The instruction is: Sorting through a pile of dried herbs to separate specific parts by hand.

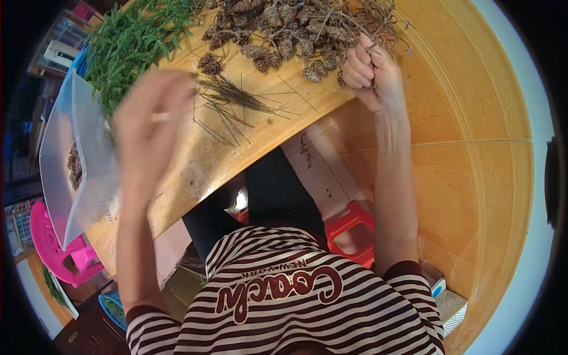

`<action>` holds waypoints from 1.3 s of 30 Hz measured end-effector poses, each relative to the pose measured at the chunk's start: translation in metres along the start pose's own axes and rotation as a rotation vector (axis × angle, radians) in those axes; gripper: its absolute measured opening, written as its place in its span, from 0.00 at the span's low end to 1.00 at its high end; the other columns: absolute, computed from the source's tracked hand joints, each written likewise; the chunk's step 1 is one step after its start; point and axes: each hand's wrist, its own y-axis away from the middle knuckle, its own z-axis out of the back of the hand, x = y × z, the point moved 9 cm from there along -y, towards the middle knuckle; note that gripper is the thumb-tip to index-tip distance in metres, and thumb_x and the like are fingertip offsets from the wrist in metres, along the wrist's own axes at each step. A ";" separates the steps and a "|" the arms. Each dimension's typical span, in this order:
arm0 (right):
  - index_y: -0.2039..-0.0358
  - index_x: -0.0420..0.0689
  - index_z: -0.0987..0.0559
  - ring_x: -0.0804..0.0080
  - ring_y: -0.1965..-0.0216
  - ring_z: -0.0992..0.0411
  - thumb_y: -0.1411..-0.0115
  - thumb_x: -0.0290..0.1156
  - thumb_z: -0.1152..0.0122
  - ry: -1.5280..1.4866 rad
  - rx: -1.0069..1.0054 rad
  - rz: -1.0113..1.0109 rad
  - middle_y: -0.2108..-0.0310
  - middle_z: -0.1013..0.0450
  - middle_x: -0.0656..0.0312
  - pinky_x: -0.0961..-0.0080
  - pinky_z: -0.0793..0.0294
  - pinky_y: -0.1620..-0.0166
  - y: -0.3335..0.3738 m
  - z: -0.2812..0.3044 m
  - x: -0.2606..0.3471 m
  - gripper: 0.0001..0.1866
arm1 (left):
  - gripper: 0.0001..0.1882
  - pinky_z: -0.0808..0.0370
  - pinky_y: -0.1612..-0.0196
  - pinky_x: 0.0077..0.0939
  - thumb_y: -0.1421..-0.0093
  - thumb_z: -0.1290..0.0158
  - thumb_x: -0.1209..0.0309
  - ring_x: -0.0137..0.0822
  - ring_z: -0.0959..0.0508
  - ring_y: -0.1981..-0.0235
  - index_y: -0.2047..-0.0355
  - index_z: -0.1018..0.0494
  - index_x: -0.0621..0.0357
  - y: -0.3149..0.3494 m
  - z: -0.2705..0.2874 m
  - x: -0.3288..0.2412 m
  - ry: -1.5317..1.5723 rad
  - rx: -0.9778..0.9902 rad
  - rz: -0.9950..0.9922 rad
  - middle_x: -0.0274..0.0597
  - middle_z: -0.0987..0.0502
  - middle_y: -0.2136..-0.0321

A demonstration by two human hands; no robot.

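My right hand [374,72] is closed in a fist at the right end of a heap of brown pine cones [278,26]. Thin dark stems poke out around its fingers, but what lies inside the fist is hidden. One small cone shows just beside its knuckles. My left hand [151,115] hangs over the left part of the wooden table [195,177], smeared by motion, so its fingers cannot be read. Between the hands lies a loose bundle of thin dark wire-like stems [231,97]. A single pine cone [210,64] sits at the bundle's upper end.
Green artificial-looking sprigs [133,44] pile up at the far left. A translucent plastic bin [65,148] with brown cones stands by the table's left edge, near a pink chair [56,242]. A red stool [353,231] is below the table, and a wooden panel [461,118] curves along the right.
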 end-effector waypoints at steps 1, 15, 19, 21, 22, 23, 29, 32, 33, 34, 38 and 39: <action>0.82 0.49 0.39 0.83 0.89 0.53 0.32 0.39 0.59 -0.042 0.033 -0.014 0.89 0.48 0.72 0.82 0.52 0.83 0.000 -0.004 0.000 0.20 | 0.08 0.26 0.65 0.27 0.43 0.46 0.75 0.39 0.23 0.69 0.63 0.25 0.64 -0.007 -0.034 -0.022 0.056 0.017 -0.106 0.47 0.24 0.69; 0.83 0.48 0.36 0.84 0.88 0.50 0.35 0.39 0.51 0.186 -0.052 -0.071 0.89 0.46 0.71 0.84 0.52 0.82 0.007 0.008 0.008 0.19 | 0.10 0.25 0.70 0.48 0.42 0.49 0.65 0.56 0.23 0.76 0.69 0.31 0.60 -0.095 -0.192 -0.039 -0.002 0.105 -0.074 0.54 0.24 0.81; 0.79 0.43 0.30 0.86 0.85 0.44 0.37 0.37 0.45 0.482 -0.184 0.041 0.85 0.38 0.71 0.86 0.48 0.81 0.002 0.024 0.017 0.16 | 0.11 0.25 0.71 0.46 0.42 0.47 0.65 0.56 0.23 0.76 0.71 0.31 0.61 -0.090 -0.186 -0.035 0.018 0.112 -0.116 0.54 0.25 0.81; 0.75 0.39 0.26 0.86 0.82 0.40 0.38 0.35 0.43 0.821 -0.345 0.267 0.82 0.34 0.71 0.87 0.44 0.79 0.000 0.031 0.035 0.12 | 0.11 0.25 0.71 0.45 0.42 0.46 0.64 0.55 0.23 0.76 0.70 0.30 0.61 -0.084 -0.187 -0.034 0.063 0.158 -0.099 0.55 0.25 0.80; 0.75 0.39 0.26 0.86 0.82 0.40 0.38 0.35 0.43 0.820 -0.349 0.266 0.82 0.34 0.71 0.87 0.44 0.79 -0.003 0.037 0.033 0.12 | 0.11 0.25 0.72 0.44 0.42 0.46 0.64 0.55 0.23 0.76 0.70 0.30 0.61 -0.081 -0.188 -0.034 0.085 0.181 -0.090 0.55 0.25 0.79; 0.74 0.38 0.25 0.85 0.82 0.40 0.38 0.35 0.43 0.890 -0.317 0.338 0.83 0.33 0.70 0.85 0.43 0.79 -0.006 0.033 0.035 0.13 | 0.11 0.25 0.72 0.44 0.42 0.46 0.64 0.55 0.23 0.76 0.70 0.30 0.61 -0.077 -0.187 -0.034 0.084 0.182 -0.089 0.55 0.25 0.79; 0.72 0.36 0.23 0.89 0.81 0.42 0.38 0.33 0.45 0.826 -0.251 0.452 0.82 0.32 0.72 0.84 0.42 0.79 -0.004 0.029 0.038 0.13 | 0.10 0.25 0.70 0.42 0.42 0.46 0.66 0.53 0.23 0.73 0.68 0.29 0.61 -0.054 -0.179 -0.035 0.139 0.144 -0.123 0.54 0.24 0.77; 0.70 0.39 0.22 0.91 0.81 0.42 0.38 0.33 0.43 0.726 -0.174 0.334 0.80 0.31 0.74 0.89 0.44 0.79 -0.002 0.021 0.029 0.10 | 0.11 0.25 0.68 0.43 0.43 0.46 0.66 0.54 0.23 0.71 0.66 0.29 0.60 -0.056 -0.180 -0.029 0.125 0.136 -0.068 0.52 0.24 0.75; 0.69 0.41 0.22 0.92 0.81 0.42 0.38 0.32 0.42 0.676 -0.137 0.277 0.79 0.31 0.76 0.91 0.46 0.79 -0.002 0.019 0.025 0.08 | 0.11 0.25 0.67 0.44 0.43 0.46 0.66 0.54 0.23 0.70 0.65 0.30 0.60 -0.062 -0.181 -0.028 0.084 0.146 -0.019 0.52 0.24 0.74; 0.69 0.41 0.22 0.92 0.81 0.42 0.38 0.32 0.42 0.678 -0.137 0.278 0.79 0.31 0.76 0.91 0.46 0.79 -0.002 0.017 0.025 0.08 | 0.11 0.25 0.66 0.44 0.43 0.46 0.66 0.55 0.23 0.69 0.64 0.30 0.59 -0.065 -0.183 -0.024 0.043 0.157 0.030 0.51 0.24 0.73; 0.69 0.41 0.22 0.93 0.82 0.43 0.39 0.31 0.42 0.679 -0.098 0.241 0.80 0.31 0.76 0.91 0.48 0.80 -0.001 0.008 0.023 0.07 | 0.13 0.25 0.65 0.46 0.44 0.45 0.65 0.55 0.23 0.68 0.61 0.30 0.58 -0.073 -0.192 -0.033 0.015 0.178 -0.161 0.50 0.24 0.68; 0.69 0.41 0.22 0.93 0.82 0.43 0.39 0.30 0.42 0.653 -0.091 0.223 0.80 0.31 0.76 0.91 0.48 0.80 -0.001 0.008 0.022 0.06 | 0.13 0.25 0.65 0.46 0.44 0.45 0.65 0.55 0.23 0.68 0.61 0.30 0.58 -0.074 -0.193 -0.033 0.017 0.179 -0.161 0.50 0.24 0.68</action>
